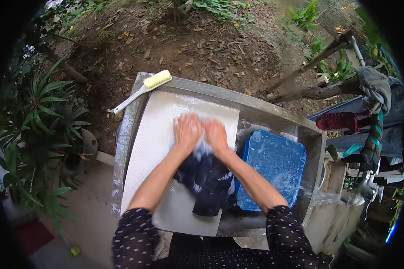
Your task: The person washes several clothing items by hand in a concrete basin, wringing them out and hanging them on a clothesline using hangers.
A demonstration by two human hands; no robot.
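Note:
A dark patterned cloth [207, 181] lies bunched on a pale textured washing board [178, 205], with whitish suds on its upper part. My left hand [187, 131] and my right hand [216, 134] are side by side, both closed on the upper end of this cloth, fingers curled and blurred by motion. At the board's upper left, a scrub brush [143, 90] with pale yellow bristles facing up lies across the corner of the concrete sink [222, 95]. Right of the board stands a blue plastic basin [272, 168] filled with cloudy water.
Water sprays from a tap [355, 200] at the right into the sink. Beyond it, a wooden post carries a grey cloth [375, 87] and a maroon knitted piece [343, 121]. Leafy plants [43, 141] stand at the left; leaf-strewn soil lies behind the sink.

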